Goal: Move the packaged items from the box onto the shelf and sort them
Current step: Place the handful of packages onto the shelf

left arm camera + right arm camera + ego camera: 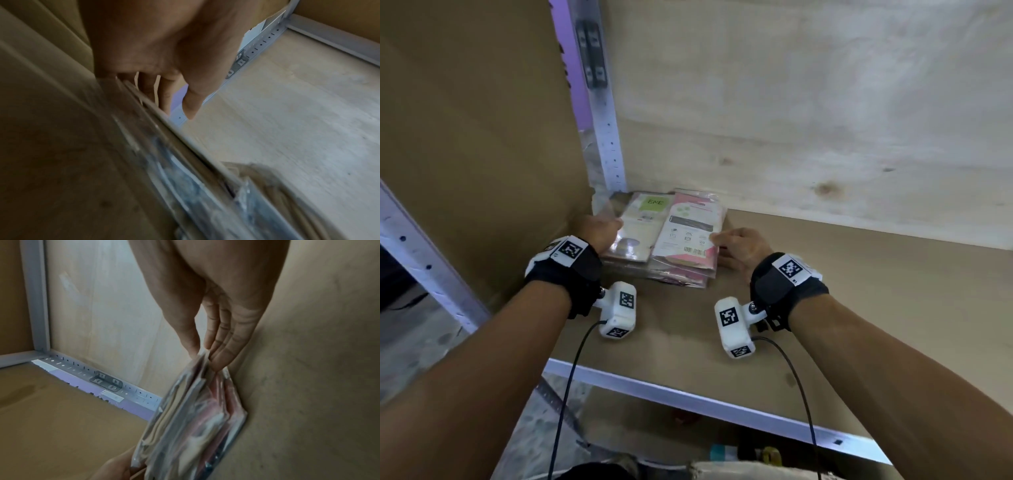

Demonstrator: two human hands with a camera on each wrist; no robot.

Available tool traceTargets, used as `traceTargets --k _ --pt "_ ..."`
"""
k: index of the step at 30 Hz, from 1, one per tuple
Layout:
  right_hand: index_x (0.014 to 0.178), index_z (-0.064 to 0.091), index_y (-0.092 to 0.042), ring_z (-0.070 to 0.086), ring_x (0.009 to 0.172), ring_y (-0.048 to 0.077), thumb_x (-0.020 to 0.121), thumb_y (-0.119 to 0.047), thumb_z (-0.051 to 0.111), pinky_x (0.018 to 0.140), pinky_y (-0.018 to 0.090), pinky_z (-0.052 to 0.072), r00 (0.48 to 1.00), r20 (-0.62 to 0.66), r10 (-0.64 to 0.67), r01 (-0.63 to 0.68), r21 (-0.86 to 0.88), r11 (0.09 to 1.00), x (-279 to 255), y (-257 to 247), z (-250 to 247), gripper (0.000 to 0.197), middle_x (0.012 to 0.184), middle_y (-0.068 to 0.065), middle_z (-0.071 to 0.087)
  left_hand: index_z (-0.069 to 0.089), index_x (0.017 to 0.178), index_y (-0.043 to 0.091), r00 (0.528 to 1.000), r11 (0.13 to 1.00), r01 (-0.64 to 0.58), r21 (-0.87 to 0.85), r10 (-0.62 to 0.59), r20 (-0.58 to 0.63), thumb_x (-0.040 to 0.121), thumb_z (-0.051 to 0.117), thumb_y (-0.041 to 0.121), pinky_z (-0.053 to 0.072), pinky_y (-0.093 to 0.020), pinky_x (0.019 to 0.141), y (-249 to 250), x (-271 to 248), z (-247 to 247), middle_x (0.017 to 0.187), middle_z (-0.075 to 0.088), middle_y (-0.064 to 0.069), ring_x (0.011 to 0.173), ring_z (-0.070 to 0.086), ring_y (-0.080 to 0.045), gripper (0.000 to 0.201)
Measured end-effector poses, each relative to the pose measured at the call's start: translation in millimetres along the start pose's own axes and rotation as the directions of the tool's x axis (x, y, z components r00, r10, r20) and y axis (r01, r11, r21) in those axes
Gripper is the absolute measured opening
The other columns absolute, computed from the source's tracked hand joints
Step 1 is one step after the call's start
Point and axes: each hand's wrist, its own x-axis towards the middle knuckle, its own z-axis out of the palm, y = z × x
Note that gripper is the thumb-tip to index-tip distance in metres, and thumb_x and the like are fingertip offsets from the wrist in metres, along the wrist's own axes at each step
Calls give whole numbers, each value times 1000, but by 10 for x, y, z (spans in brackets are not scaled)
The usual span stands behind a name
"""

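Stack of packets [664, 236] lies flat on the shelf [842, 281], in its back left corner, held between both hands. Left hand [599, 229]: straight fingers [164, 94] against the near side edge. Right hand [743, 246]: thumb and fingers [222, 345] pinch the opposite edge. Judged light, limp, film-slick; layers may slide. Best clamped at both edges.

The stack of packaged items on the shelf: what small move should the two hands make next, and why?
Probably press both hands inward to square the stack of packaged items. The left hand touches its left edge and the right hand pinches its right edge, yet the packets lie offset, the lower ones sticking out at the front. The stack already rests on the shelf board near the corner post.
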Motion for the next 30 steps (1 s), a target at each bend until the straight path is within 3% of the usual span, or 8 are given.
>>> traceTargets --k 7,10,12,16,20,24,27,30 --pt "83 59 -15 60 77 20 95 -10 60 68 30 55 998 -28 -57 48 -256 966 -156 -47 -73 13 90 11 64 63 114 -1 994 988 -86 131 77 72 99 52 28 44 -36 95 69 -259 -176 128 61 -24 117 58 -36 35" --pt "97 60 -11 56 75 19 95 -9 58 73 35 54 996 0 -89 84 -337 938 -372 -104 -123 4 82 2 58 68 116 10 991 972 -124 202 133 -31 94 54 31 44 -34 100 94 -477 -276 126 65 -14 115 59 -34 33" --pt "112 57 -9 53 80 22 94 -9 60 79 40 52 995 -9 -95 87 -341 936 -538 -135 -178 18 86 5 56 70 109 18 970 959 -186 212 214 -118 92 56 30 41 -35 105 154 -680 -307 121 68 -9 114 60 -32 25" --pt "112 58 -4 53 67 20 94 -1 57 63 30 51 995 74 -70 88 -290 953 -1073 -177 -337 18 86 12 56 70 108 20 943 947 -319 32 321 -87 92 58 28 48 -23 88 277 -1175 -315 113 70 -5 98 64 -22 21" --pt "107 60 -3 59 64 19 94 2 54 53 21 52 985 149 -88 134 -338 931 -1704 -117 -598 15 82 11 63 72 101 11 909 900 -417 -124 414 -51 91 64 26 47 -20 83 327 -1776 -259 106 71 -7 95 66 -21 20" --pt "102 58 -3 60 63 19 97 -1 52 53 21 53 978 196 -78 148 -372 916 -2334 32 -896 8 83 14 64 68 83 16 878 865 -440 -241 471 88 92 62 22 55 -39 83 239 -2500 -107 84 72 -9 82 68 -29 12" --pt "103 56 -2 54 64 21 98 0 51 55 23 49 975 213 -63 141 -373 917 -2746 175 -1089 7 82 17 60 65 74 16 861 867 -428 -256 477 176 95 58 25 49 -30 67 48 -2987 58 69 67 -2 62 61 -16 24" --pt "102 57 -1 56 64 23 97 -1 53 57 22 50 979 195 -60 137 -406 904 -3070 398 -1285 7 83 17 63 63 71 16 854 889 -382 -251 444 273 95 58 27 46 -24 59 -163 -3369 286 69 68 -3 57 60 -15 28"
